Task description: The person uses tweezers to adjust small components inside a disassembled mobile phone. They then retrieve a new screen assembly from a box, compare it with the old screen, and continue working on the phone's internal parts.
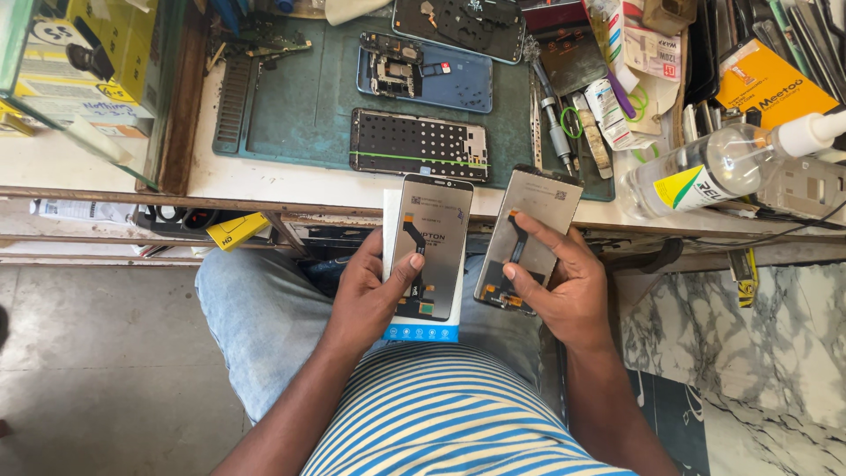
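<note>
2 grey phone screens [432, 238] [527, 234] in hands, white-blue box [421, 330] beneath, yellow cartons [97, 53] far left.

Bright, even daylight fills the view, with soft, faint shadows. The far white bench top [264, 176] is close to washed out, and the clear bottle [705, 172] at far right carries small glints. The two screen panels [432, 238] reflect a dull sheen. Focus is sharp across the middle; straight edges bow slightly toward the corners. The near striped shirt [441, 414] is a little soft.
</note>
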